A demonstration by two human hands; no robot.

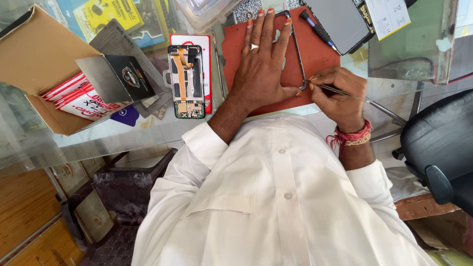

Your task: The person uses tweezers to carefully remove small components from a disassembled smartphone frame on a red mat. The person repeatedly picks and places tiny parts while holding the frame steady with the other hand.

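Observation:
My left hand (263, 61) lies flat, fingers spread, pressing a thin dark phone frame (297, 54) down on a red-brown mat (322, 54). My right hand (340, 93) pinches metal tweezers (342, 92), their tip at the frame's near right corner beside my left thumb. An opened phone body (185, 81) with orange flex cable and exposed boards lies on the glass table to the left of the mat.
A cardboard box (34, 54) of red and white packets stands at the left, with a black packet (125, 76) leaning on it. A blue-tipped screwdriver (318, 30) and a grey panel (340, 22) lie at the mat's far edge. A black chair (438, 148) stands right.

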